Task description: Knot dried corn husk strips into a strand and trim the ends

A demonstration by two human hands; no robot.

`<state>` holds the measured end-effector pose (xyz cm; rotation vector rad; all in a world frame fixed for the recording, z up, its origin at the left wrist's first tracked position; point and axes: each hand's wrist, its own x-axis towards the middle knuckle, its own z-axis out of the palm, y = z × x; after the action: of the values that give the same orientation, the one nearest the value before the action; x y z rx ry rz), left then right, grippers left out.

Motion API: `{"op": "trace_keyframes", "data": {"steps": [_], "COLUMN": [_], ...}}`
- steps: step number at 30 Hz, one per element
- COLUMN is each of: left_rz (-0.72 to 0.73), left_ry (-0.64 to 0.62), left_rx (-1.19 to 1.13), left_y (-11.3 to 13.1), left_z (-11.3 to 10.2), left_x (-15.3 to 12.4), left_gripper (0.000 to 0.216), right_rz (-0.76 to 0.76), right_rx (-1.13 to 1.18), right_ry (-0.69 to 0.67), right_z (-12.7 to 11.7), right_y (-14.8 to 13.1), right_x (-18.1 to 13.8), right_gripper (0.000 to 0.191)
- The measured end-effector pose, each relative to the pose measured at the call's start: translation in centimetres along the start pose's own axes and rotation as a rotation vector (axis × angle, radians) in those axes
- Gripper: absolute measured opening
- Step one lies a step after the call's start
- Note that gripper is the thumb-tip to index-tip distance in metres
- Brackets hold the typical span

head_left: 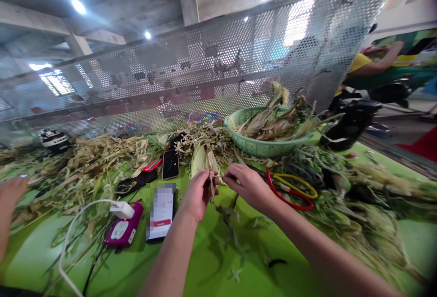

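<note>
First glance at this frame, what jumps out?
The left hand and right hand grip a corn ear at centre, over the bright green table. Behind it to the right sits a green basket heaped with husks; a magenta power bank lies lower left.

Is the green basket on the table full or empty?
Full: dry corn husks are heaped in the green basket and rise above its rim.

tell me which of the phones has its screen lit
The phone beside the magenta device; its screen glows white, while the phone farther back is dark.
</note>
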<state>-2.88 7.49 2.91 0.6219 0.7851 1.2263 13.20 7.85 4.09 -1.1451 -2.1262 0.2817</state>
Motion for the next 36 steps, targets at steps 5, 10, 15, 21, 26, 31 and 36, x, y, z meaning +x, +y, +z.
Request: {"op": "trace_keyframes", "data": {"steps": [5,10,15,21,26,31,36], "left_rz": [0.041,0.068,0.021,-0.013,0.032,0.133,0.171], "left_ry": [0.013,-0.023,-0.067,-0.074,-0.134,-0.157,-0.146], "left_rx": [0.015,0.046,0.087,0.107,0.116,0.262,0.359], "left_y": [-0.7,-1.2,-1.5,-1.7,-1.7,-1.6,-1.1], "left_z": [0.1,0.0,-0.2,-0.2,0.3,0.6,1.0], "left_x": [0.1,0.3,0.2,0.2,-0.1,-0.4,-1.0], "left_gripper": [0.027,0.030,0.032,0.035,0.037,0.035,0.034], "right_rz": [-0.160,-0.224,-0.215,-0.247,-0.086,0.113,0.211], "right_rx": [-0.010,-0.057,-0.116,-0.178,0.051,0.344,0.527], "right_ry": [0.125,0.084,0.079,0.064,0.162,0.263,0.264], "right_z": [-0.2,0.0,0.0,-0.2,0.1,0.8,0.7], "right_y": [-0.6,-1.5,-1.4,-1.4,-1.2,-0.8,-0.7], "right_x": [-0.1,-0.4,-0.5,-0.5,-0.4,-0.3,-0.1], "right_gripper": [0.027,0.031,0.012,0.010,0.010,0.010,0.017]}}
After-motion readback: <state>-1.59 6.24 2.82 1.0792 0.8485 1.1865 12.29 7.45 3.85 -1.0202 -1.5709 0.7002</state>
